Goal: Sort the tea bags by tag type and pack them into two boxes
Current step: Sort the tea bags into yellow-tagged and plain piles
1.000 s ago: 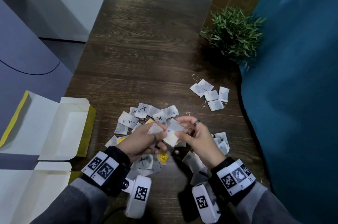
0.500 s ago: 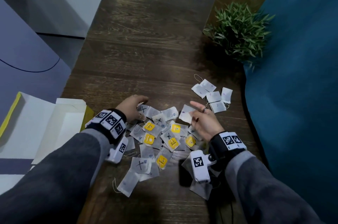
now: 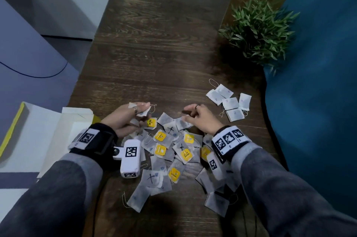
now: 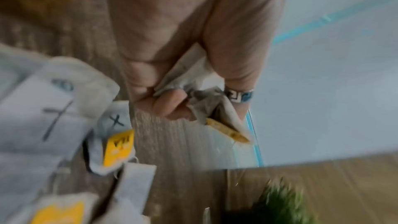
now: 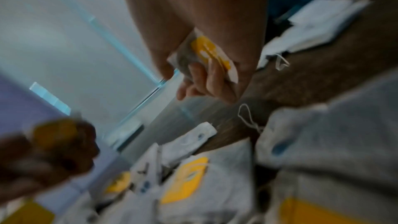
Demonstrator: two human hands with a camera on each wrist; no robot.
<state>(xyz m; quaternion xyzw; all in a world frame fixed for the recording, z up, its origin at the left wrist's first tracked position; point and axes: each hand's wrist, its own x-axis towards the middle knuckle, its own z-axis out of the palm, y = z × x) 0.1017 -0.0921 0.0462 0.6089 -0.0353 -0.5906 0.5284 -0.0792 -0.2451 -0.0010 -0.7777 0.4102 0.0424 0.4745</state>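
Observation:
A loose pile of tea bags lies on the dark wooden table; some carry yellow tags, others white tags marked with an X. My left hand is at the pile's far left edge and grips a small bunch of tea bags, one with a yellow tag showing. My right hand hovers over the far right of the pile. Its fingers curl round a yellow-tagged tea bag, which the hand hides in the head view. An open white box with yellow sides lies to the left.
A separate small group of white-tagged tea bags lies at the right. A potted green plant stands behind them, and a blue cushion runs along the table's right edge. Part of a second white box shows at the bottom left.
Both hands were together near me over the pile. They have since spread apart and reached to the pile's far edge, each now lifted with tea bags in it.

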